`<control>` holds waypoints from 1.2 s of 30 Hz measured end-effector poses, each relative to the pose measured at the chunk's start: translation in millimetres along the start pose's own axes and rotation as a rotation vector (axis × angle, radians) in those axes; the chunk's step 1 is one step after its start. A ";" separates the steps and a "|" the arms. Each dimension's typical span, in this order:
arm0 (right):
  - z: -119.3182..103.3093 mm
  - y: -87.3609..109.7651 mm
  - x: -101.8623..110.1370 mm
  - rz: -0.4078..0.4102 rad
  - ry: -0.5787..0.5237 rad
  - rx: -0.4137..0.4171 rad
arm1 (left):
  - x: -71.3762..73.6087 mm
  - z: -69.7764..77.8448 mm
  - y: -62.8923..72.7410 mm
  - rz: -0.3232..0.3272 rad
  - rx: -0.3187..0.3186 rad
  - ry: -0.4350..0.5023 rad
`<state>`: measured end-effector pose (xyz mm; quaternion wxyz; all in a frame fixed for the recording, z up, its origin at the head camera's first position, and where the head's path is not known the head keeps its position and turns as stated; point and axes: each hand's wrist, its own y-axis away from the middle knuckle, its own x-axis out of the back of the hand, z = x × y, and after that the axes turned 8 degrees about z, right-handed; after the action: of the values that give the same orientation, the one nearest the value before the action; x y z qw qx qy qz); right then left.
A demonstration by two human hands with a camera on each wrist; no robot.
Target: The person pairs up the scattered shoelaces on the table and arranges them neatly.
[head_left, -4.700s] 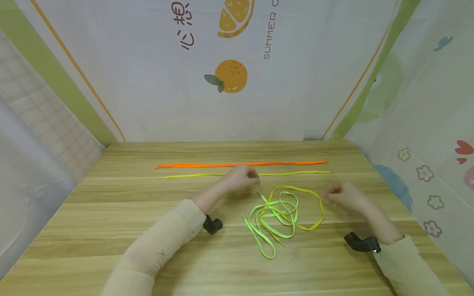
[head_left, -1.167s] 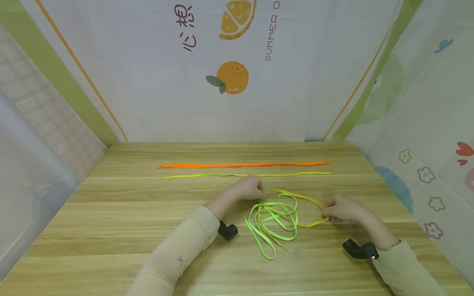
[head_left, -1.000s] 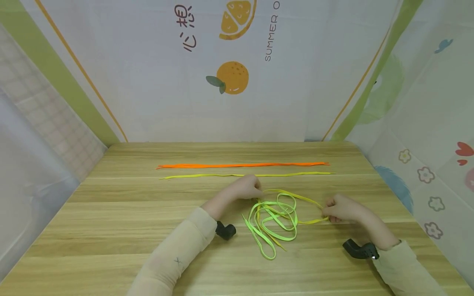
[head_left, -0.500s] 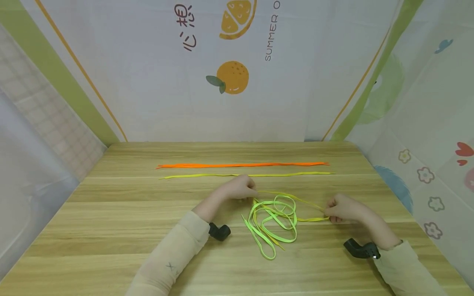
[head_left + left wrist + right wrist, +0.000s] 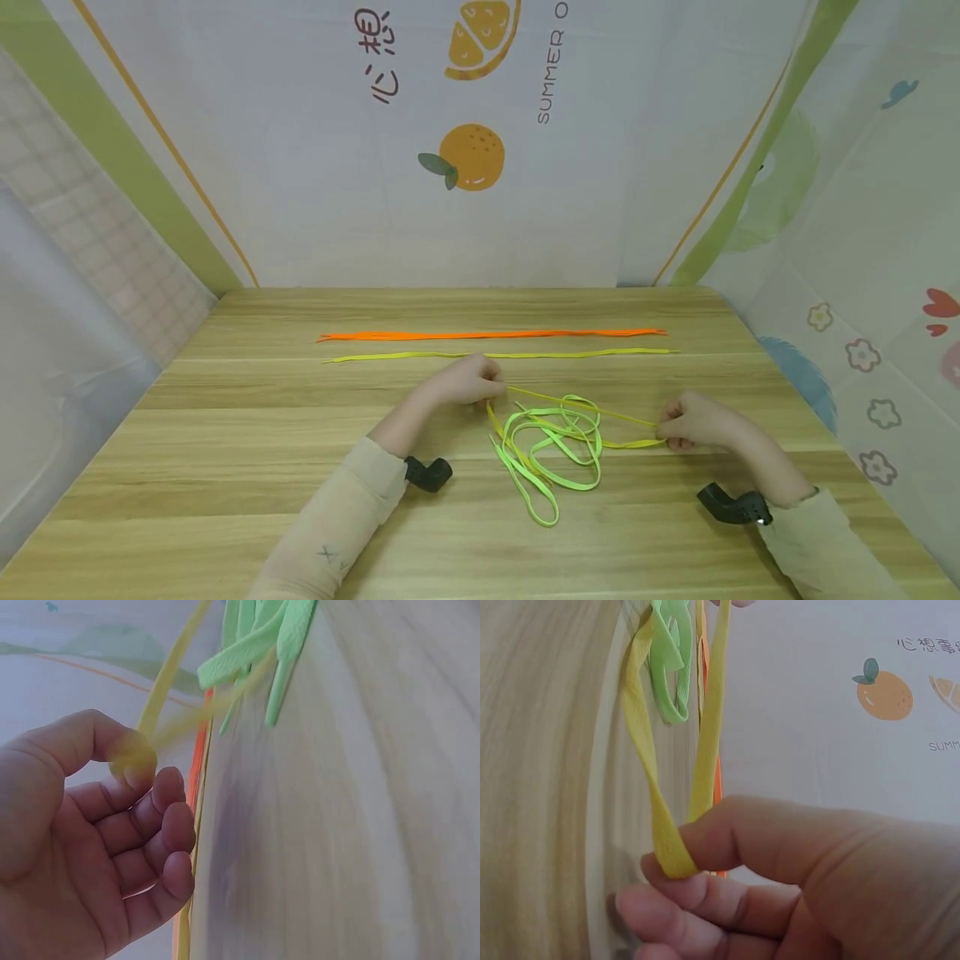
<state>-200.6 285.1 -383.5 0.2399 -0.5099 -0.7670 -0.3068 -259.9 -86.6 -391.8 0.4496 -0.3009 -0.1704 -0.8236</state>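
My left hand [image 5: 465, 382] pinches a yellow shoelace [image 5: 709, 750] between thumb and index finger; its other fingers are loosely curled. To the right, my right hand [image 5: 701, 421] pinches the same lace at a bend, thumb over index finger. One stretch of the lace runs fairly straight between the hands, above the table. The rest passes under and among a light green shoelace [image 5: 296, 630], which lies in tangled loops between my hands. Both green tips show in the left wrist view. The yellow lace's far tip is hard to make out.
Toward the back of the wooden table [image 5: 225, 467], orange shoelaces [image 5: 420, 337] lie stretched out straight. Just in front of them lies another straight yellow shoelace [image 5: 600, 353]. A printed white curtain [image 5: 315, 192] hangs behind the table, with more fabric at both sides.
Both hands came down and took hold of the yellow shoelace. My left hand has since moved left with it, drawing the upper stretch straight; my right hand has stayed nearly still.
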 end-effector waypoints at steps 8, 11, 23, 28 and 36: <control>-1.0 0.8 0.0 0.014 0.001 0.006 | 13.4 -8.6 10.8 0.003 -0.030 -0.003; -1.2 0.8 0.1 0.024 0.004 0.008 | 18.3 -11.1 15.2 0.008 -0.038 0.002; -2.1 -0.4 -0.1 0.060 0.025 0.034 | 39.0 -15.2 35.4 0.058 -0.025 0.061; -3.9 0.9 1.3 0.069 0.031 0.068 | 45.6 -17.2 41.7 0.074 -0.026 0.028; -2.8 0.9 4.2 0.072 0.027 0.090 | 57.1 -18.0 53.3 0.071 0.006 0.055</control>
<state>-201.1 286.1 -378.5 0.2838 -0.5216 -0.7581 -0.2698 -244.8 -161.7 -367.9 0.4840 -0.2827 -0.1495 -0.8145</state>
